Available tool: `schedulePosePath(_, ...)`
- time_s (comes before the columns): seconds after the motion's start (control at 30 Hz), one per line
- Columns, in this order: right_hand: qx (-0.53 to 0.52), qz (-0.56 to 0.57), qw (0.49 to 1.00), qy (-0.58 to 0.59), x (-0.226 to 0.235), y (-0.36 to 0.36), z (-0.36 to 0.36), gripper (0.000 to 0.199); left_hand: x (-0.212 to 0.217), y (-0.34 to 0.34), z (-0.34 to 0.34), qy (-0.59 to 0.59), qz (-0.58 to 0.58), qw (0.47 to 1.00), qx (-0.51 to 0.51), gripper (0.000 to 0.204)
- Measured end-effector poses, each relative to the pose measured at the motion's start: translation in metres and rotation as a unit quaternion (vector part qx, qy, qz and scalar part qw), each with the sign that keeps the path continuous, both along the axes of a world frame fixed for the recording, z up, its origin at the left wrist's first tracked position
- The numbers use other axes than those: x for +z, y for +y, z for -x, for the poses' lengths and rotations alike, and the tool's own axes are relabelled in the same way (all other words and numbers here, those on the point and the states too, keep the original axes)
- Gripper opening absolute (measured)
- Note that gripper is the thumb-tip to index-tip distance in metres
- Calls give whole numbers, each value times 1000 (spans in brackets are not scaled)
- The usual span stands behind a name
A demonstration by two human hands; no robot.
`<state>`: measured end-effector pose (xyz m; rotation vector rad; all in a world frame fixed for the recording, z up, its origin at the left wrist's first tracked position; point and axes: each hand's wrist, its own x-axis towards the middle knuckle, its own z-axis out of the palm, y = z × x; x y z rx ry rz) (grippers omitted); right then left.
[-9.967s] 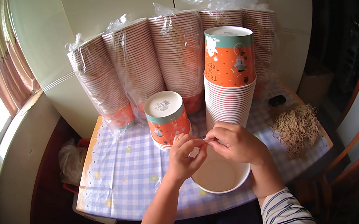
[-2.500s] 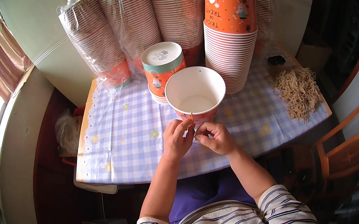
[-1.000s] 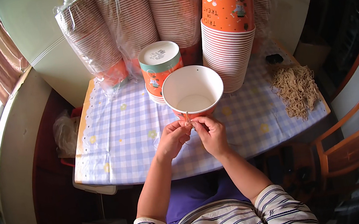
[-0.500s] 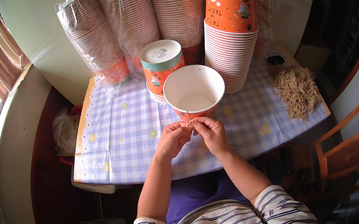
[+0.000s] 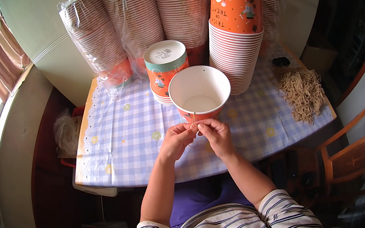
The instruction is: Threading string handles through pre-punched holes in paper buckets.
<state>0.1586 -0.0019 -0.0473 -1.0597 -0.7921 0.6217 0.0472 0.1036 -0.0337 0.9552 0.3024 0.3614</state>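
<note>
An orange paper bucket (image 5: 200, 88) with a white inside stands upright in front of me, its mouth facing up. A thin tan cord (image 5: 194, 117) runs from its near rim down to my fingers. My left hand (image 5: 177, 140) pinches the cord from one side, and my right hand (image 5: 216, 135) pinches it from the other, the fingertips almost meeting. Whether there is a knot between them is too small to tell. One small hole shows in the bucket's far wall, just under the rim.
Behind stand a short upside-down bucket stack (image 5: 168, 72), a tall bucket stack (image 5: 238, 56) and several plastic-wrapped stacks (image 5: 138, 23). A heap of tan cords (image 5: 302, 96) lies on the checked tablecloth (image 5: 123, 154) at right. A wooden chair (image 5: 353, 151) stands beyond the table's right edge.
The bucket has shifted very slightly to the right along with the cord. Both hands keep their pinch with almost no movement.
</note>
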Motion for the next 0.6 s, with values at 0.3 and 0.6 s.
schedulePosePath(0.3, -170, 49, 937, -300, 31, -16, -2, 15, -4, 0, 1, 0, -61, 994, 94, 5)
schedulePosePath(0.6, -220, 22, 833, -507, 43, -7, 3, 17, -4, 0, -1, -16, -96, 991, 97, 6)
